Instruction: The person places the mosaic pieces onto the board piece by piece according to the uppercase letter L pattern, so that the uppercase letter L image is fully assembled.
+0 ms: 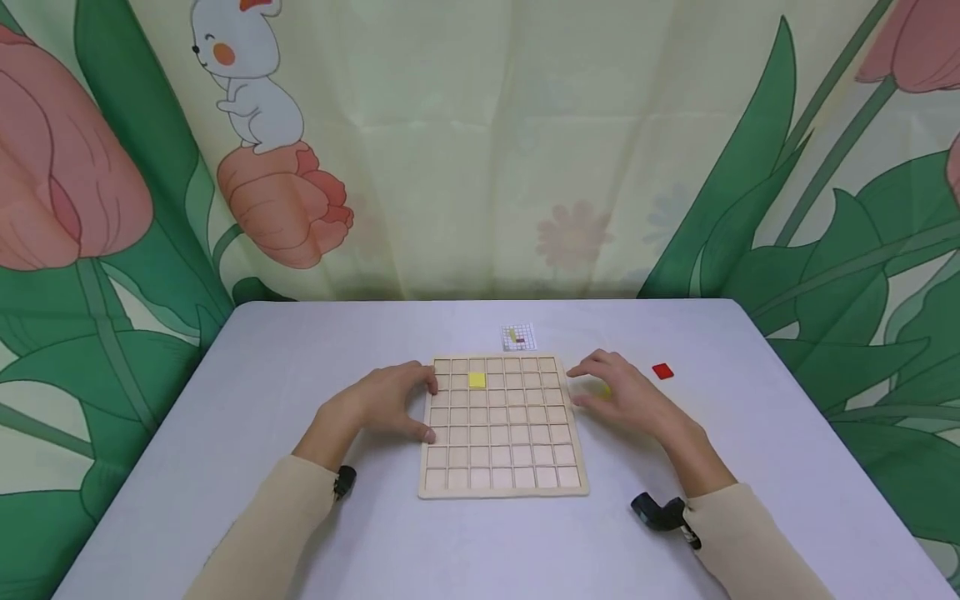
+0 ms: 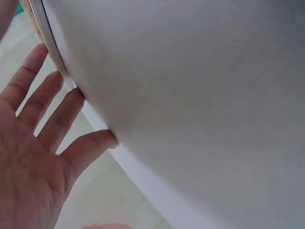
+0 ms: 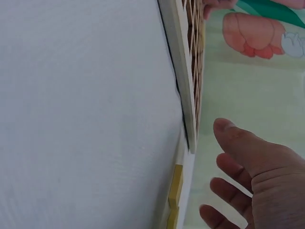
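Observation:
A light wooden grid board [image 1: 502,493] lies on the table, with a yellow square tile [image 1: 477,380] in its second row from the back. My left hand [image 1: 390,400] is at the board's left edge, thumb and fingertips spread along it. In the left wrist view, the fingers [image 2: 62,117] look extended and apart. Just off the right edge hovers my right hand [image 1: 618,392], thumb and fingers parted with nothing between them. Partly hidden under it is a yellow piece [image 1: 605,390]. Two yellow pieces [image 3: 175,186] show on the table in the right wrist view, below the hand's board side.
Behind the board lies a small card [image 1: 518,337] printed with a grid and coloured squares. A red piece [image 1: 662,371] sits on the white table [image 1: 360,533] beyond my right hand. A printed curtain [image 1: 450,167] hangs behind the table's back edge.

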Demonstrator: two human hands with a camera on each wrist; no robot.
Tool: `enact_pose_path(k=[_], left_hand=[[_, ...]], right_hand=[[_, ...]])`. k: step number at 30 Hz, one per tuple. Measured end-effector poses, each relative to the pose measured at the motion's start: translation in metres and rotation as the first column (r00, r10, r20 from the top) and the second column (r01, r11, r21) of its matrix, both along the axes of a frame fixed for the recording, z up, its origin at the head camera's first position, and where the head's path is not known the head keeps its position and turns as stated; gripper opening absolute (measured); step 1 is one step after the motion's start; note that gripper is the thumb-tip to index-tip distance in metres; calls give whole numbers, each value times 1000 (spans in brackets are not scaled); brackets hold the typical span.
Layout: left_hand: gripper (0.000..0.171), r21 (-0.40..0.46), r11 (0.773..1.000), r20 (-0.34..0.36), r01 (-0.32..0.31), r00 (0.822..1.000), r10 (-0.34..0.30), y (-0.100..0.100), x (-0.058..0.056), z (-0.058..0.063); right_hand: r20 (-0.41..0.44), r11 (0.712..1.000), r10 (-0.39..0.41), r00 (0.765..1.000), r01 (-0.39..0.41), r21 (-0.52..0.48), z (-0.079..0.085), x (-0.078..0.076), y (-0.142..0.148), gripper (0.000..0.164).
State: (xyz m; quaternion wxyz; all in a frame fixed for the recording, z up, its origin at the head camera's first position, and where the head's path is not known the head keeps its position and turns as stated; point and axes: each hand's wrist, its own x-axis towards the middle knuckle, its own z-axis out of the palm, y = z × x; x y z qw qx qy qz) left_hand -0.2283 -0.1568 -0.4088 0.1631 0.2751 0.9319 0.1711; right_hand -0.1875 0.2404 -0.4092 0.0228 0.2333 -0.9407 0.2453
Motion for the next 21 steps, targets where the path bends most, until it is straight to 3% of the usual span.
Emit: enact_pose_path(k=[6,12,21], left_hand=[[65,-21,1000,-35,18,999,-19,0,0,-4],[64,-34,999,-18,19,1000,-20,3,-2,-1],[65,-77,997,-14,-10,1000,9,6,-3,0]], right_hand=[[-23,1000,24,999,-24,6,-4,0,0,35],[13,999,-31,999,30,29,1,4,11,38],[-28,996,-71,997,72,44,9,4,32,44]])
